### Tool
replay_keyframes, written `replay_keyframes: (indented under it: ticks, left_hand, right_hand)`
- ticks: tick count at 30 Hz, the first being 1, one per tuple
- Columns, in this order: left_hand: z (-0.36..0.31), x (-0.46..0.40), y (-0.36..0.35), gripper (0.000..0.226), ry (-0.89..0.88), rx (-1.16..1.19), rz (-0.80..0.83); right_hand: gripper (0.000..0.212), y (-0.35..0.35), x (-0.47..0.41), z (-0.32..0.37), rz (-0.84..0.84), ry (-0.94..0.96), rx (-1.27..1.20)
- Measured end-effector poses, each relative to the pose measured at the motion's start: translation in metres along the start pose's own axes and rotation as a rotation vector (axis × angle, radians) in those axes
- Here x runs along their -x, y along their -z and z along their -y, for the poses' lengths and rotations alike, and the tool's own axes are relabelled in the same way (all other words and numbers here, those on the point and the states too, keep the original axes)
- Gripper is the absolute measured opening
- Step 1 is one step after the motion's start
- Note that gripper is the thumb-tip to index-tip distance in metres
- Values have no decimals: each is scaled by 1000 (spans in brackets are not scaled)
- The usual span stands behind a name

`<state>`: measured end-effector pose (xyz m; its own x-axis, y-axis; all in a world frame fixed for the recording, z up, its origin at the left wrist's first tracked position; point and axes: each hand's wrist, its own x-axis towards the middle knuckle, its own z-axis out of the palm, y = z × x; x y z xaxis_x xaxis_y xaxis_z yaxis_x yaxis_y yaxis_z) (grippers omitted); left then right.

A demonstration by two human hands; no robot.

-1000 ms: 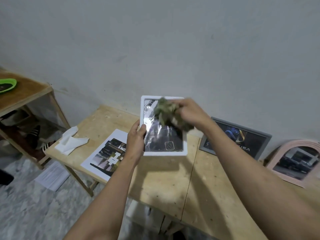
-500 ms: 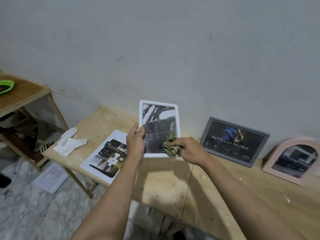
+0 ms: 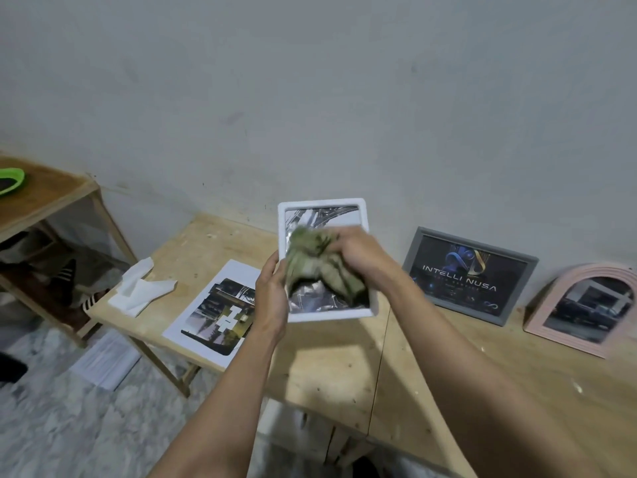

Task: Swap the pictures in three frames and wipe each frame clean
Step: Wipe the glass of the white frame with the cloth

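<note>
My left hand (image 3: 272, 298) grips the left edge of a white picture frame (image 3: 324, 205), held up above the wooden table (image 3: 327, 367). My right hand (image 3: 362, 260) holds a crumpled green cloth (image 3: 317, 263) pressed against the frame's glass, covering its middle. A grey frame (image 3: 468, 274) reading INTELLI NUSA leans on the wall to the right. Further right leans a pink arched frame (image 3: 582, 308). A loose printed picture (image 3: 220, 312) lies flat on the table left of my hands.
White crumpled paper (image 3: 138, 288) lies near the table's left end. A second wooden table (image 3: 44, 198) with a green object (image 3: 10, 179) stands at far left, with shoes beneath it. A sheet of paper (image 3: 107, 360) lies on the marble floor.
My right hand has moved the cloth from the frame's lower right corner up across the middle of the glass. The left hand keeps its grip on the left edge.
</note>
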<state>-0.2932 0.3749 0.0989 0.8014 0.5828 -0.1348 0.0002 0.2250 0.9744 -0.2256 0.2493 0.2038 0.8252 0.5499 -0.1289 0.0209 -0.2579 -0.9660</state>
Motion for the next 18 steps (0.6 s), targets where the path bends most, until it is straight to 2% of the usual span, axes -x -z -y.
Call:
replay_keyframes:
  ticks: [2, 4, 6, 8, 10, 15, 16, 18]
  left_hand:
    - [0, 2, -2, 38, -10, -28, 37]
    - [-6, 4, -6, 40, -17, -25, 61]
    - [-13, 1, -7, 40, -27, 14, 35]
    - [-20, -3, -4, 33, -27, 59, -10]
    - [-17, -11, 1, 28, 0, 99, -62]
    - [-2, -12, 12, 37, 36, 1, -104]
    - [-2, -10, 11, 36, 13, -28, -101]
    - [-6, -7, 8, 31, -16, -52, -75]
  right_hand:
    - [45, 14, -24, 28, -247, 178, -10]
    - [45, 18, -48, 33, -340, 365, 285]
    - [42, 6, -56, 16, -254, 500, 709]
    - [38, -16, -44, -11, -127, 575, 824]
    - [36, -34, -22, -32, -24, 580, 720]
    - [33, -32, 7, -47, 350, 151, 410]
    - [33, -26, 8, -42, 373, 94, 290]
    - [33, -12, -2, -28, 205, 104, 92]
